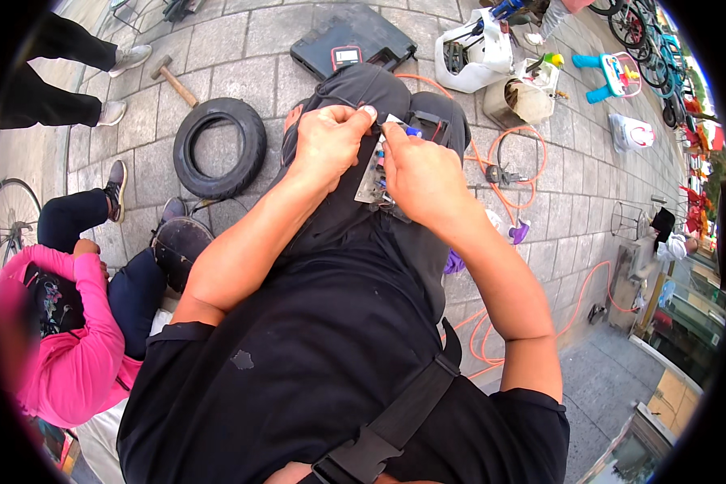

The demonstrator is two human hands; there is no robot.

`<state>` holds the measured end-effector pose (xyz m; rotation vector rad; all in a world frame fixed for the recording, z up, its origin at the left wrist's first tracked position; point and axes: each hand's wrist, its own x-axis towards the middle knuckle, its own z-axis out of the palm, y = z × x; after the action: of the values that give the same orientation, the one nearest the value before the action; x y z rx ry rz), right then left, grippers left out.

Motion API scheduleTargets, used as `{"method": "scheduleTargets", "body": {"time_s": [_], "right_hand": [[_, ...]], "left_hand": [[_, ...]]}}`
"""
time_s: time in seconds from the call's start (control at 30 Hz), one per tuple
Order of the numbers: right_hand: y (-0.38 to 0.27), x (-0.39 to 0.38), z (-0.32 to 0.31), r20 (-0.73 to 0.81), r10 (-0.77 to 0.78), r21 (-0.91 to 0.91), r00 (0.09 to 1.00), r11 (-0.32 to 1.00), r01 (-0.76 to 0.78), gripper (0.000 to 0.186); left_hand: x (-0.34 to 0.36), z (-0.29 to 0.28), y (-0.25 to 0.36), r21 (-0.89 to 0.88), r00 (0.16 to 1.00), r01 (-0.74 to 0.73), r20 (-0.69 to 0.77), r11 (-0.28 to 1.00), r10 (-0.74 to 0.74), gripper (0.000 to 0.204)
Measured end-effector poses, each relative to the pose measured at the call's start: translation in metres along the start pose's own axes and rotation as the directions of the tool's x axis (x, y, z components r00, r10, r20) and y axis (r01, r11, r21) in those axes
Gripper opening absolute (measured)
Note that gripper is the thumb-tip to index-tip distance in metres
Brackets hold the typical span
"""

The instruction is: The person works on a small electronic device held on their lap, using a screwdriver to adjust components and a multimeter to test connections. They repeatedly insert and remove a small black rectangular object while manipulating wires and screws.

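Observation:
My left hand is pinched at the top of the work on my lap, its thumb and forefinger on a small dark piece too small to name. A flat pale board with small coloured parts and wires lies across my dark trouser legs. My right hand is curled over the board's upper right, forefinger tip at the board's top edge beside the dark piece; what its fingers grip is hidden. A blue part shows just above that hand.
A tyre, mallet, black case with red meter, cut jugs of tools and orange hose lie on the pavement. A seated person in pink and standing legs are at left. Bicycles stand upper right.

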<state>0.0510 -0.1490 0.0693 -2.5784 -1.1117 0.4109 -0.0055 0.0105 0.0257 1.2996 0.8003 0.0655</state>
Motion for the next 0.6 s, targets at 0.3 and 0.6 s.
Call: {"method": "scheduleTargets", "body": {"time_s": [0.3, 0.6], "right_hand": [[0.002, 0.0, 0.004, -0.012, 0.004, -0.005, 1.0, 1.0, -0.004, 0.03], [-0.006, 0.002, -0.006, 0.075, 0.081, 0.069, 0.994, 0.994, -0.086, 0.029]], "left_hand": [[0.001, 0.001, 0.001, -0.039, 1.0, 0.01, -0.008, 0.999, -0.011, 0.034], [0.0, 0.002, 0.002, -0.016, 0.999, 0.031, -0.021, 0.999, -0.032, 0.035]]}}
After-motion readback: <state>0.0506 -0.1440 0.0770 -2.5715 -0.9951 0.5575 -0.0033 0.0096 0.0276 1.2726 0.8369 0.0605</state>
